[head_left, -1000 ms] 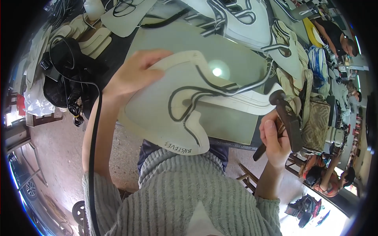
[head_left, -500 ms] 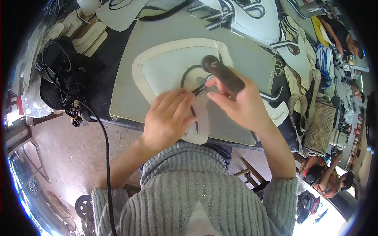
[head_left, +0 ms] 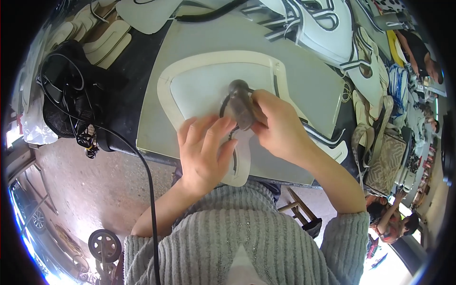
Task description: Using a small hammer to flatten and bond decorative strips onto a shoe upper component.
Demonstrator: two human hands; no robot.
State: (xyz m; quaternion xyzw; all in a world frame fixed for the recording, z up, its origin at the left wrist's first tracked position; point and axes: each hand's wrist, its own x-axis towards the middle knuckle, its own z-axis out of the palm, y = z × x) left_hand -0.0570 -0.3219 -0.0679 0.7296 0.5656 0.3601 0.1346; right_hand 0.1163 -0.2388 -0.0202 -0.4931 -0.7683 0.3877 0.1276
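Note:
A white, cream-edged shoe-upper piece [head_left: 204,85] with thin black trim lies flat on a grey board [head_left: 304,80]. My right hand [head_left: 275,126] is closed around a small grey hand tool [head_left: 240,107] whose head presses on the piece near its middle. My left hand [head_left: 204,152] lies flat on the near part of the piece, fingers spread, right beside the tool. A black cord [head_left: 147,185] runs from the bench down past my left arm.
More white shoe pieces with black stripes [head_left: 323,28] are stacked at the back and right of the bench. A black mesh bag with cables [head_left: 71,99] sits at the left. Other people [head_left: 422,52] work at the far right. A small wheel [head_left: 105,244] stands on the floor.
The piece went from being lifted in my left hand to lying flat on the board. My right hand brought the tool from the right side onto it; my left hand now presses it down.

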